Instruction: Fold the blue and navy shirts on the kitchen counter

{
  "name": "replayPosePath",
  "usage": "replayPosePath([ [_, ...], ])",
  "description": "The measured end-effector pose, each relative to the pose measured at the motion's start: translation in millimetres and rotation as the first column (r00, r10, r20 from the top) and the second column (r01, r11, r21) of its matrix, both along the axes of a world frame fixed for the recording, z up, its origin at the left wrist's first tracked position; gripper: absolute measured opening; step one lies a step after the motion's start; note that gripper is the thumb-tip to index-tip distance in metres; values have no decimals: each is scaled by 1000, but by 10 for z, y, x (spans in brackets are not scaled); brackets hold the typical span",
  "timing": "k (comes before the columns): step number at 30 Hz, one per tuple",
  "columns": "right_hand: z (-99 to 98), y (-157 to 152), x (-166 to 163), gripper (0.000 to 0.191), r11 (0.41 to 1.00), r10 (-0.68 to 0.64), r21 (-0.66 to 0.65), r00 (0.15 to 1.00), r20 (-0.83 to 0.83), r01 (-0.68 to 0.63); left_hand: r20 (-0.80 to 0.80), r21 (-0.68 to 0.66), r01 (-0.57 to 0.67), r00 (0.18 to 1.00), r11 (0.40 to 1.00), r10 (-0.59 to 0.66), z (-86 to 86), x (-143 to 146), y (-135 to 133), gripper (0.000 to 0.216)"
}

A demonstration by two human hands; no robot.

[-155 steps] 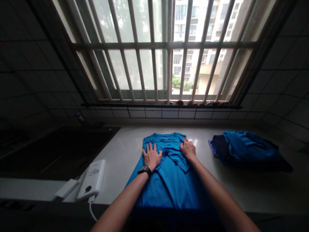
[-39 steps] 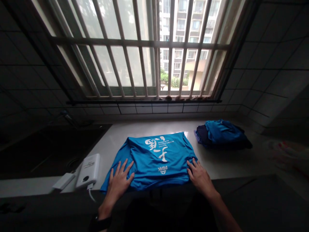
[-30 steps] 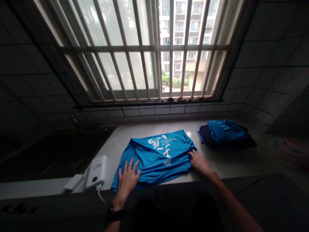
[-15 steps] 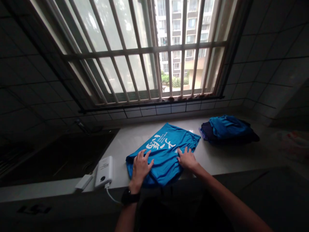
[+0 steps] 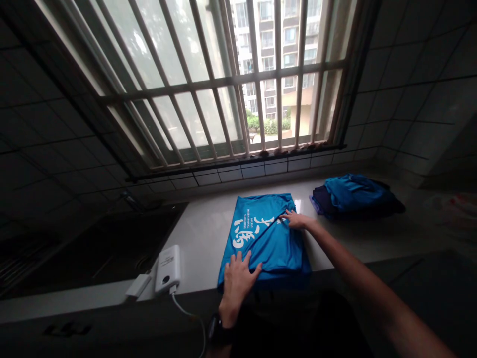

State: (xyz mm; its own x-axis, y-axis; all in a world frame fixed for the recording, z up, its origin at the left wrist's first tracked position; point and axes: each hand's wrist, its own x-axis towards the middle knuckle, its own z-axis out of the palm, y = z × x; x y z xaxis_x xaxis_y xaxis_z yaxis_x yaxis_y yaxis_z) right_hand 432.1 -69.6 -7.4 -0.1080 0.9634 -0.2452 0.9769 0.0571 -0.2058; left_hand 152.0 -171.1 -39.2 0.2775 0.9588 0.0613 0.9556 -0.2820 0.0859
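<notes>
A blue T-shirt (image 5: 268,233) with white lettering lies folded on the pale countertop (image 5: 201,233), turned with its length running away from me. My left hand (image 5: 238,278) lies flat on its near edge, fingers spread. My right hand (image 5: 294,219) rests on the far right part of the shirt, fingers stretched along a fold line. A dark watch shows on my left wrist.
A pile of blue and dark clothes (image 5: 354,196) sits at the back right. A white power bank (image 5: 167,263) with a cable and a small white block (image 5: 137,286) lie at the left near the counter's front edge. A dark sink (image 5: 93,243) is at left; a barred window (image 5: 238,84) is behind.
The shirt was folded up from a long spread shape into a compact packet and turned a quarter turn. My left hand came to its near edge, my right hand reached to its far side.
</notes>
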Motion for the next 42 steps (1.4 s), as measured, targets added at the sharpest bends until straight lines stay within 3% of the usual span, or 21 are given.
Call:
replayPosePath([
  [2, 63, -85, -9, 57, 999, -33, 17, 999, 20, 33, 70, -5, 94, 993, 996, -93, 14, -32, -38, 46],
  [5, 1, -511, -113, 57, 993, 21, 117, 999, -24, -18, 160, 22, 202, 966, 979, -203, -104, -172, -114, 45],
  [7, -150, -926, -218, 51, 976, 109, 200, 989, -99, -88, 190, 36, 262, 946, 965, -264, -262, -291, -174, 64],
  [9, -371, -1332, -335, 46, 974, 115, 213, 983, -146, -82, 179, 53, 326, 927, 944, -330, -437, -396, -217, 87],
  [10, -497, -1499, -397, 54, 975, 108, 207, 982, -153, -75, 157, 67, 350, 921, 934, -356, -516, -436, -226, 95],
  [12, -748, -1719, -519, 91, 967, 98, 247, 987, -126, -65, 91, 101, 368, 922, 924, -377, -636, -482, -217, 100],
  [14, -956, -1790, -626, 107, 945, 61, 327, 994, -88, -29, 24, 147, 367, 927, 919, -374, -700, -492, -189, 99],
  [17, -1133, -1742, -718, 91, 880, -22, 472, 998, -65, 50, -27, 207, 374, 926, 904, -377, -725, -481, -153, 92],
  [20, -1163, -1706, -692, 80, 835, -5, 548, 997, -79, 47, -27, 217, 378, 924, 900, -382, -734, -500, -142, 88],
  [24, -1070, -1785, -533, 85, 836, 120, 549, 980, -160, -13, 27, 169, 370, 925, 914, -380, -714, -588, -152, 81],
  [26, -978, -1850, -444, 79, 838, 174, 545, 954, -244, -13, 76, 124, 350, 929, 928, -361, -639, -639, -183, 73],
  [31, -601, -2031, -242, 61, 872, 235, 490, 871, -432, 8, 254, -44, 342, 913, 939, -321, -306, -767, -342, 55],
  [35, -236, -2100, -80, 54, 931, 214, 366, 836, -505, -18, 361, -54, 335, 885, 941, -294, -65, -864, -397, 49],
  [39, 171, -1804, 42, 55, 945, 224, 322, 827, -515, -56, 361, -57, 250, 908, 966, -214, 335, -768, -144, 43],
  [42, 456, -1373, 4, 52, 880, 51, 454, 920, -389, 143, 313, 41, 138, 939, 990, -144, 705, -467, 264, 36],
])
